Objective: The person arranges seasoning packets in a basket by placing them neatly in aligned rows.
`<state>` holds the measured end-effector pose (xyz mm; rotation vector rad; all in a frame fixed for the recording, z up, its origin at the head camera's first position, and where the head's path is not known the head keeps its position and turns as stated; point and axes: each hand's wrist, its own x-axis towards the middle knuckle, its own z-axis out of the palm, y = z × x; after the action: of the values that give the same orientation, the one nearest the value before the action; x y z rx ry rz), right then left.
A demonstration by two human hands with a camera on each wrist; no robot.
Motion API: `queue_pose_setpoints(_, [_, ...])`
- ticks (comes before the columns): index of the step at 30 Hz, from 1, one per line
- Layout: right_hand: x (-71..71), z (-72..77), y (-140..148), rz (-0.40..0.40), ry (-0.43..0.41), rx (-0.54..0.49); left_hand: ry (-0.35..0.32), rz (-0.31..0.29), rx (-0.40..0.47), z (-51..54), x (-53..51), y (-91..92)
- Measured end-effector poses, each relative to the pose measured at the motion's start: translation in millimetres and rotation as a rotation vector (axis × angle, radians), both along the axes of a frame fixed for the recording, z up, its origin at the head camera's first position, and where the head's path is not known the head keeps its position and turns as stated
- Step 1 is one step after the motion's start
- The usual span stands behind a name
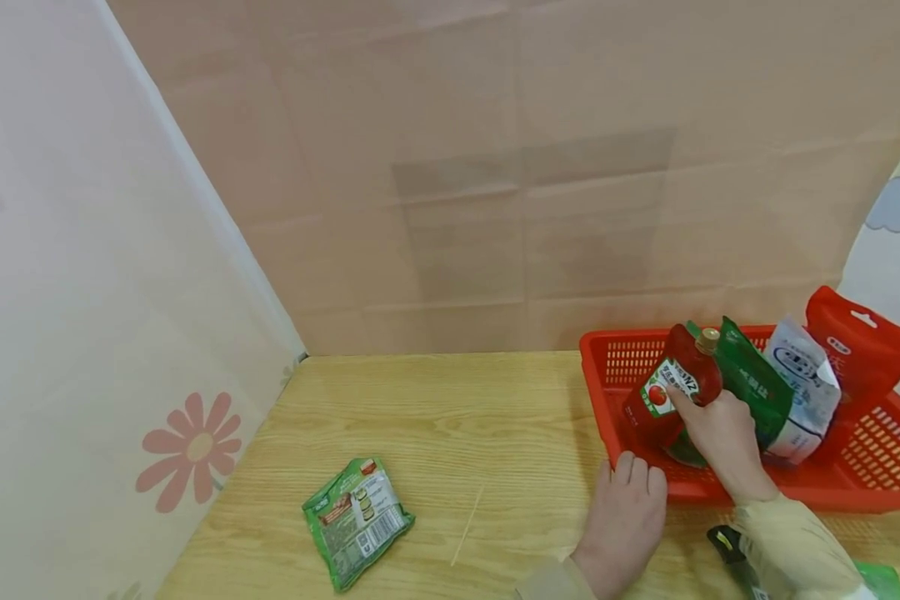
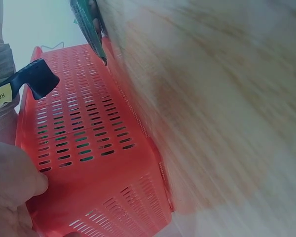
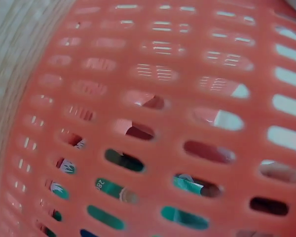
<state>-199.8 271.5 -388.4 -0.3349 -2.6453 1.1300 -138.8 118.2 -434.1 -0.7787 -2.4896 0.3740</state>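
Note:
A red ketchup bottle (image 1: 682,362) with a gold cap leans inside the red plastic basket (image 1: 596,400). My right hand (image 1: 723,433) reaches over the front rim and holds the bottle, with a finger across its label. At the basket's front left corner, my left hand (image 1: 626,517) grips the rim with bent fingers. The left wrist view shows that hand (image 2: 10,177) against the slotted basket wall (image 2: 103,177). In the right wrist view the basket wall (image 3: 180,111) fills the picture and hides the right hand's grip.
Beside the bottle stand a green pouch (image 1: 753,379), a white bag (image 1: 802,383) and a red bag (image 1: 862,358). A green snack packet (image 1: 356,521) lies on the wooden table (image 1: 450,417) at left. Below the right sleeve lies a black-handled item (image 1: 726,542), near a green packet (image 1: 881,581).

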Motion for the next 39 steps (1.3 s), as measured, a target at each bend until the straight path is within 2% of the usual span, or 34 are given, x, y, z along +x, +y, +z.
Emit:
queue_pose_setpoints(5, [-2.9, -2.0, 1, 0.021, -0.075, -0.004, 0.008, -0.004, 0.014, -0.4, -1.2, 0.0])
queue_pose_setpoints(7, [-3.2, -2.9, 1, 0.029, -0.106, -0.008, -0.013, -0.004, 0.01, 0.0, -1.2, -0.1])
queue_pose_setpoints(12, [-4.0, -4.5, 2, 0.051, -0.14, -0.004, -0.018, -0.007, 0.004, -1.2, -1.4, -0.8])
queue_pose_setpoints(18, [-5.3, -6.1, 0, 0.054, -0.109, 0.038, 0.026, -0.021, 0.028, -3.6, -1.7, -1.1])
queue_pose_setpoints(25, [-5.8, -7.9, -2, 0.061, -0.087, 0.075, -0.015, -0.022, 0.03, -1.5, -1.9, -1.6])
queue_pose_setpoints(29, [-7.9, -8.6, -1, 0.087, -0.111, 0.095, -0.032, -0.027, 0.019, -0.6, -1.7, -2.4])
queue_pose_setpoints(34, [-10.3, -9.7, 0, 0.109, -0.139, 0.105, -0.025, -0.037, 0.025, -1.1, -1.4, -2.8])
queue_pose_setpoints(39, [-10.3, -11.3, 0, 0.117, -0.129, 0.112, 0.002, -0.047, 0.038, -1.6, -1.1, -3.4])
